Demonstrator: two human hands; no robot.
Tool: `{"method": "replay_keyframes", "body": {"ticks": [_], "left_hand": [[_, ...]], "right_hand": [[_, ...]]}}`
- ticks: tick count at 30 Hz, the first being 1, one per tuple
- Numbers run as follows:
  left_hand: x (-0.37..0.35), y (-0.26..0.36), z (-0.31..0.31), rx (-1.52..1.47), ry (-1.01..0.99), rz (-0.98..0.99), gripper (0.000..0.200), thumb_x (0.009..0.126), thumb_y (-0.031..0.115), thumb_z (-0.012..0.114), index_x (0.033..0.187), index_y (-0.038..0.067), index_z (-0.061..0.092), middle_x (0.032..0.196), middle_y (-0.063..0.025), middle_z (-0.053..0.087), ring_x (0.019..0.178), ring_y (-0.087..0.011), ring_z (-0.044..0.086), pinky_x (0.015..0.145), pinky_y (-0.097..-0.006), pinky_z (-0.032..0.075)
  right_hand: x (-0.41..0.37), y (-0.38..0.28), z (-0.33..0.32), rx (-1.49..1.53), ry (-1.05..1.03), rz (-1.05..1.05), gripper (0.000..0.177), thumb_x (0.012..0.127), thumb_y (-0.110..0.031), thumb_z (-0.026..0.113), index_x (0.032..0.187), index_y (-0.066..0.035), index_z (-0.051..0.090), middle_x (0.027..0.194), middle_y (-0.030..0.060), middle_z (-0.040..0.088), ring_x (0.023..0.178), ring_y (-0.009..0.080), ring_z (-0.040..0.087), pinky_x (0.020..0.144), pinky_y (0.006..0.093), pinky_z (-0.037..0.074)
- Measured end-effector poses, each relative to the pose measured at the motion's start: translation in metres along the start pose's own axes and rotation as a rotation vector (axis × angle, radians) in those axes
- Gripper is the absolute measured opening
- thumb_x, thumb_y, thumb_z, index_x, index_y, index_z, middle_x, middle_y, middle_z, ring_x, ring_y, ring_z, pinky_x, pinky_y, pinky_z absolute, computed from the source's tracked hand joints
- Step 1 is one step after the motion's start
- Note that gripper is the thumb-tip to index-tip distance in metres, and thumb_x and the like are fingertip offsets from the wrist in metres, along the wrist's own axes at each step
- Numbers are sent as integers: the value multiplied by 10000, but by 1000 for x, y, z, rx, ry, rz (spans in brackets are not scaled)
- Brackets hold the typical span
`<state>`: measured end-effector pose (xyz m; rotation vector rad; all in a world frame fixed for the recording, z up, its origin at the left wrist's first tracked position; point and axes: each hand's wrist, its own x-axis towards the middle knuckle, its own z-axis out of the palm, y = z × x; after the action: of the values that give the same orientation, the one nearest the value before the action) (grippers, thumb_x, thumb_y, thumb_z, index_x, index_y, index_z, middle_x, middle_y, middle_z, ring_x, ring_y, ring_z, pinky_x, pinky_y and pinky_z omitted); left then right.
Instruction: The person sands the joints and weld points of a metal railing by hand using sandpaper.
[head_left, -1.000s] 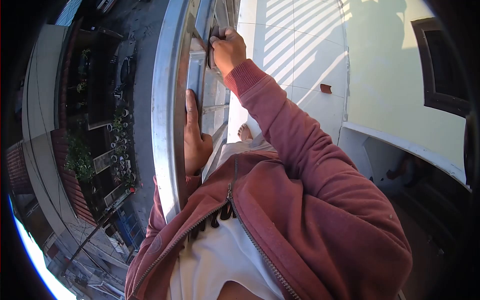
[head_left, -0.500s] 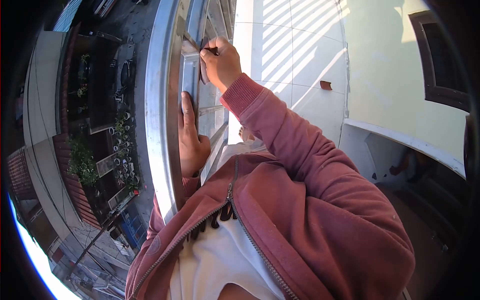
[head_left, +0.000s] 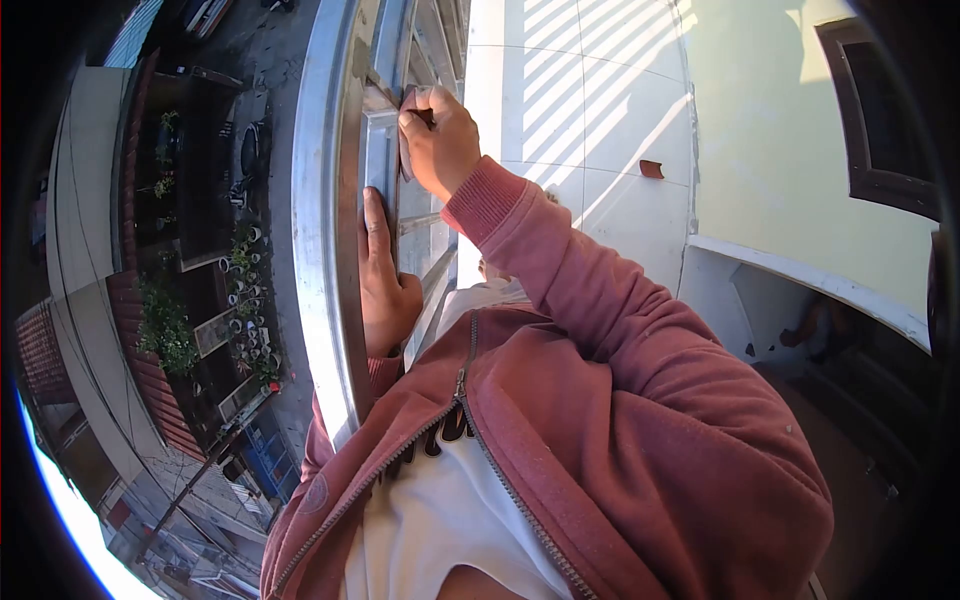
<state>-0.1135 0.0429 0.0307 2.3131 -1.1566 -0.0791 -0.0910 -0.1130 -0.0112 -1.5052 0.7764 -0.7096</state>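
R hand (head_left: 447, 145) has a thin brown sheet (head_left: 404, 160), prob. sandpaper, pinched btwn thumb & fingers, pressed to the inner side of the metal railing (head_left: 330, 200). Grip is narrow, thumb toward the railing; the fingertips are partly hidden, so can't tell exactly how far they wrap round it.

L hand (head_left: 388, 300) is on the inner side of the railing, nearer the body than the R hand, w/ the index finger out straight along the metal. Can't tell how wide or closed its other fingers are, b/c the railing & the hand itself hide them.

Handling, my guess: sheet is v. light, bendy but a bit stiff like backed paper, rough on the grit side, so not slippery; it could crease or tear at a fold or edge. Best hold is on its back, thumb one side & fingers the other, w/ pressure spread flat rather than on a corner. Railing looks rigid, hard & smooth, heavy as a whole, not fragile; its bare metal may be slick under a dry palm, & edges could be sharp. Steadiest place for the L hand is flat along a straight run, clear of the joints.

A small reddish-brown piece (head_left: 651, 170), maybe the same stuff, lies on the tiled floor (head_left: 625, 125), well to the R of the railing.
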Motion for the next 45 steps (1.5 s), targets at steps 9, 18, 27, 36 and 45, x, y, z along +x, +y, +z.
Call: {"method": "replay_keyframes", "body": {"ticks": [9,18,27,36,45], "left_hand": [[0,4,0,-9,-30,-43,903,568,-113,432,1424,41,188,1217,-250,440,1036,-441,500,853,-433,447],[-4,-3,-2,-24,-59,-23,897,573,-104,444,1421,12,176,1249,-255,428,1108,-401,483,898,-401,438],[63,-22,7,-20,-37,-217,797,714,268,729,1316,-88,346,1237,-273,489,1126,-330,515,926,-378,423],[136,-14,15,-67,73,-234,485,680,343,737,979,-29,648,944,-167,663,843,-268,645,774,-371,488],[79,-19,14,-153,-70,-250,556,754,67,653,1259,-49,451,894,-100,645,783,-118,601,733,-252,485]], "right_hand": [[0,-7,-4,-21,-15,-47,27,821,17,553,848,18,554,748,96,587,607,134,551,559,263,458],[-4,-15,-17,386,-204,359,55,787,0,594,764,24,549,730,96,601,633,161,574,585,302,475],[-80,58,-164,230,-299,572,70,822,-16,579,889,-2,563,747,42,600,677,91,558,616,238,468],[-116,102,-276,73,-15,637,73,816,-51,596,879,-18,583,773,38,607,676,97,560,621,232,464],[-52,73,-326,-95,-7,466,70,856,-67,546,911,-28,563,719,-3,556,603,52,496,530,211,416]]}}
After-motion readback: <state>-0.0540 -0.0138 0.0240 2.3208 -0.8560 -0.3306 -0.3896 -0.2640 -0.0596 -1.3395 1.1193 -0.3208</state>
